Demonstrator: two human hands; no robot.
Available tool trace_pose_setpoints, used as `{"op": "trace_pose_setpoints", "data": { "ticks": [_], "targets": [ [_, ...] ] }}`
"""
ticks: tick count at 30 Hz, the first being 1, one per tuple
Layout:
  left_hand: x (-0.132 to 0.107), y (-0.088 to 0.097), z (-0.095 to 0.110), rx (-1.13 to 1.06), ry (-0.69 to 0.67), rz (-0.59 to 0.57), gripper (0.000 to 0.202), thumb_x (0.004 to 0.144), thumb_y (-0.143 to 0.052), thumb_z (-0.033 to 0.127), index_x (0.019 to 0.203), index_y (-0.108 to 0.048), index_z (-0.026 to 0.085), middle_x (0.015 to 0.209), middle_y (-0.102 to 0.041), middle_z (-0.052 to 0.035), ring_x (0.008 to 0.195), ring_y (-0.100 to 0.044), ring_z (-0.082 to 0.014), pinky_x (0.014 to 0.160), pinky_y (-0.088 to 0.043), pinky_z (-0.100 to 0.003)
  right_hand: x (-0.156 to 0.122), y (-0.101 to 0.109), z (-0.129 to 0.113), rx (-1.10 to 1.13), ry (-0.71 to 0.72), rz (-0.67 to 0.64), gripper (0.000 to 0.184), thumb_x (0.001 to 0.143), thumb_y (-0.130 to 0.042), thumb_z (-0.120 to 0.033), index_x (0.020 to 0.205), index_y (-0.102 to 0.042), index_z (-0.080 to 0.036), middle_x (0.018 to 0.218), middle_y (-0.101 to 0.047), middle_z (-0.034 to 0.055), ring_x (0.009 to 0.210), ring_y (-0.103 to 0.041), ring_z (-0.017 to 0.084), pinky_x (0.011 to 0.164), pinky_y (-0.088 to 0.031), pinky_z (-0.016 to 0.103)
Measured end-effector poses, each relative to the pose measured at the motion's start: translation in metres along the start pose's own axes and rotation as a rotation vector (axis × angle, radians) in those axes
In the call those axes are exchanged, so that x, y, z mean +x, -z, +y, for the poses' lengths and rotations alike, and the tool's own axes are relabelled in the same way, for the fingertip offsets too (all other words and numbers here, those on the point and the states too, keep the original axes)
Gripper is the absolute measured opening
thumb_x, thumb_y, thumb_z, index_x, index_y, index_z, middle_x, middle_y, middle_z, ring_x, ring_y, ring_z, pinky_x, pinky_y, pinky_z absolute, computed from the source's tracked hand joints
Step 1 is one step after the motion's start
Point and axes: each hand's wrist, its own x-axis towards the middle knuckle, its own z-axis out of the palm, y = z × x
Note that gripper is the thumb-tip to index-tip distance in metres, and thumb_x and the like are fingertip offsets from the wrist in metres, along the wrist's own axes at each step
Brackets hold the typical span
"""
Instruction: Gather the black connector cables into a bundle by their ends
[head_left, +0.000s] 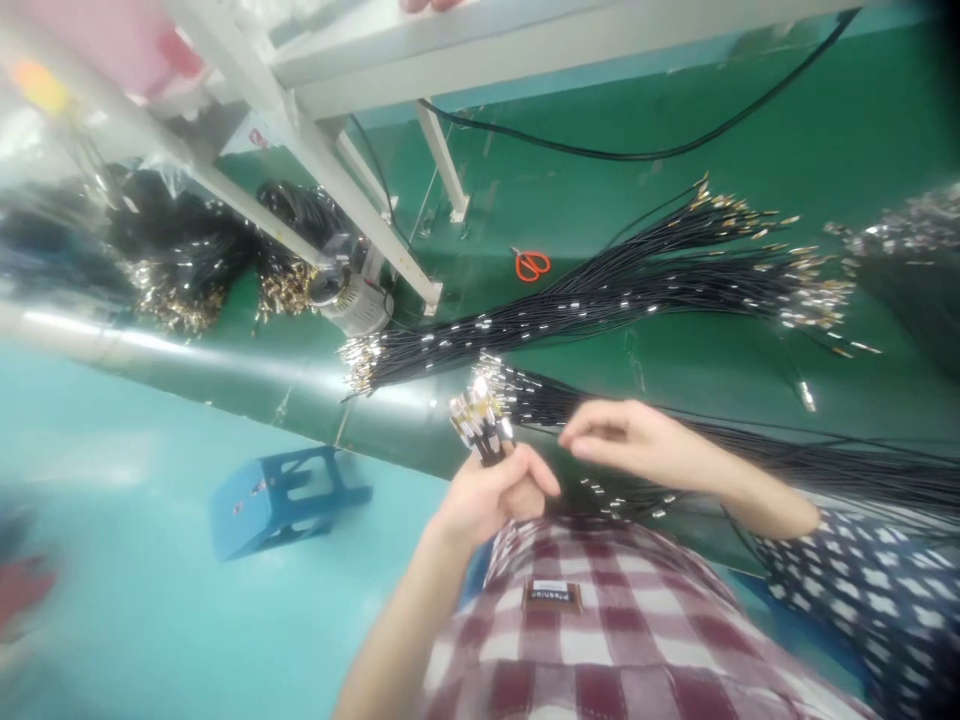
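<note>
My left hand (491, 492) is closed round a small bunch of black cables (480, 425) with metal connector ends that stick up above the fist. My right hand (630, 440) hovers just to the right of that bunch, fingers pinched together over thin black cables (787, 470) that run off to the right; what it pinches is too small to make out. A larger fan of black cables with gold and silver tips (600, 290) lies on the green table (675, 370) beyond both hands.
Orange-handled scissors (531, 264) lie on the table farther back. More cable bundles (187, 260) are piled at the left under a white metal frame (337, 180). A blue stool (285, 498) stands on the teal floor. A black cord (637, 152) crosses the back.
</note>
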Motion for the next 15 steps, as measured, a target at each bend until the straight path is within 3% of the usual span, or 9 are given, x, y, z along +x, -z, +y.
{"op": "trace_pose_setpoints", "data": {
  "ticks": [2, 6, 9, 12, 15],
  "targets": [
    [-0.002, -0.002, 0.002, 0.041, 0.051, -0.087, 0.04, 0.076, -0.066, 0.048, 0.069, -0.071, 0.009, 0.041, -0.024, 0.0065, 0.038, -0.025, -0.006, 0.044, -0.021, -0.024, 0.01, -0.002, -0.02, 0.128, 0.089, 0.083, 0.028, 0.085, -0.055, -0.04, 0.094, -0.068, -0.017, 0.092, -0.068, 0.005, 0.076, -0.059, 0.016, 0.064, -0.045, 0.026],
    [-0.003, -0.002, 0.004, 0.08, 0.081, -0.137, 0.043, 0.072, -0.067, 0.053, 0.07, -0.073, 0.011, 0.04, -0.021, 0.0066, 0.038, -0.025, -0.0069, 0.044, -0.021, -0.025, 0.022, -0.013, -0.052, 0.307, 0.149, 0.037, 0.023, 0.084, -0.058, -0.035, 0.093, -0.065, -0.016, 0.08, -0.067, 0.0024, 0.065, -0.057, 0.012, 0.061, -0.046, 0.025],
    [-0.002, 0.001, 0.003, 0.084, 0.093, -0.166, 0.045, 0.071, -0.066, 0.056, 0.067, -0.073, 0.012, 0.04, -0.019, 0.0065, 0.038, -0.025, -0.0073, 0.044, -0.02, -0.025, 0.019, -0.02, -0.059, 0.36, 0.11, 0.039, 0.019, 0.081, -0.062, -0.032, 0.089, -0.064, -0.015, 0.07, -0.064, 0.0004, 0.059, -0.056, 0.011, 0.06, -0.047, 0.025],
    [-0.002, 0.003, 0.001, 0.093, 0.081, -0.175, 0.047, 0.07, -0.066, 0.057, 0.065, -0.073, 0.011, 0.04, -0.02, 0.0057, 0.038, -0.027, -0.0077, 0.044, -0.019, -0.026, 0.015, -0.025, -0.06, 0.374, 0.054, 0.123, 0.019, 0.075, -0.067, -0.031, 0.085, -0.063, -0.015, 0.066, -0.061, -0.0012, 0.056, -0.055, 0.011, 0.058, -0.047, 0.024],
    [0.0, 0.002, 0.0, 0.106, 0.066, -0.137, 0.048, 0.071, -0.066, 0.057, 0.063, -0.072, 0.009, 0.04, -0.021, 0.0052, 0.038, -0.027, -0.0073, 0.043, -0.018, -0.026, 0.016, -0.03, -0.062, 0.413, 0.024, 0.185, 0.026, 0.072, -0.072, -0.038, 0.077, -0.059, -0.016, 0.064, -0.061, -0.0016, 0.054, -0.055, 0.011, 0.054, -0.047, 0.023]
  ]
}}
